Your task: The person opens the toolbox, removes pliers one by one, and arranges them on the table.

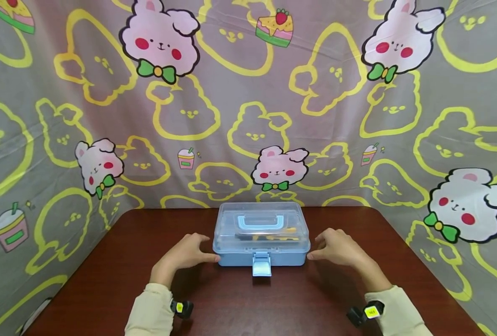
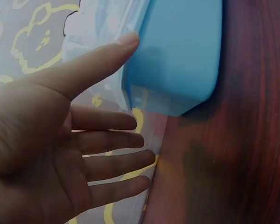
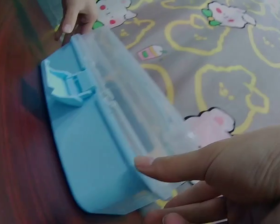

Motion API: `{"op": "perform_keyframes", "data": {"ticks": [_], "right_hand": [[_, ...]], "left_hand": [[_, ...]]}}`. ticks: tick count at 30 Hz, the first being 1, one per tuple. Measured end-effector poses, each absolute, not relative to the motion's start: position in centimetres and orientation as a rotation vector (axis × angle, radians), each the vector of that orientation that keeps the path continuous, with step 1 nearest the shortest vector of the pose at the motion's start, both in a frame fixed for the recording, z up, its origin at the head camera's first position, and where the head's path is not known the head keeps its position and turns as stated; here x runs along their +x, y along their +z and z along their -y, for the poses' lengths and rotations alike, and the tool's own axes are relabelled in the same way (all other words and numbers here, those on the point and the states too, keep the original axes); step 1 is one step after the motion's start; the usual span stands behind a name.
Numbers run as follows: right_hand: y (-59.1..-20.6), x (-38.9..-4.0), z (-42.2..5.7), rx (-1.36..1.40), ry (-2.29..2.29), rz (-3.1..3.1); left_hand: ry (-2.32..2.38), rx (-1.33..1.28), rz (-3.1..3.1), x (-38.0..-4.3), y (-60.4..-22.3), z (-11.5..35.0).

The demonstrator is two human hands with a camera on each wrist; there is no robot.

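A blue toolbox with a clear lid stands on the table, and its front latch hangs flipped down. Through the lid shows a yellow-and-black item. At the box's left end is my left hand, its fingers spread and straight; the thumb overlaps the lid's edge in the left wrist view. My right hand is at the opposite end with loosely bent fingers, and its thumb tip is right at the lid's rim. Neither hand grips the box.
The dark red-brown wooden table ends at a patterned cloth with bunny drawings, which rises behind it and along both sides. A light blue carry handle lies on the lid. Each wrist wears a small black camera.
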State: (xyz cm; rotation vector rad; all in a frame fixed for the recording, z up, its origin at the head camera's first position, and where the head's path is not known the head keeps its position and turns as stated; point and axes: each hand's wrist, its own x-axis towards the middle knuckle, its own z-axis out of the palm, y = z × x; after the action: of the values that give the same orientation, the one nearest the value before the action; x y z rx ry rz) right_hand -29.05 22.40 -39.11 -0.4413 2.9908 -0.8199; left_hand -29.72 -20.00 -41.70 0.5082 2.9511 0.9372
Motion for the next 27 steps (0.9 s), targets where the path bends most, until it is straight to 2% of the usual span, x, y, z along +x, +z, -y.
{"op": "perform_keyframes", "data": {"ticks": [10, 27], "right_hand": [[-41.3, -29.7, -20.9, -0.502, -0.843, -3.047], [-40.3, -29.8, -21.4, -0.612, -0.851, -3.081]], "left_hand": [[0.925, 0.643, -2.942, -30.1, -42.3, 19.0], [1.082, 0.612, -2.952, -30.0, -42.1, 19.5]]}}
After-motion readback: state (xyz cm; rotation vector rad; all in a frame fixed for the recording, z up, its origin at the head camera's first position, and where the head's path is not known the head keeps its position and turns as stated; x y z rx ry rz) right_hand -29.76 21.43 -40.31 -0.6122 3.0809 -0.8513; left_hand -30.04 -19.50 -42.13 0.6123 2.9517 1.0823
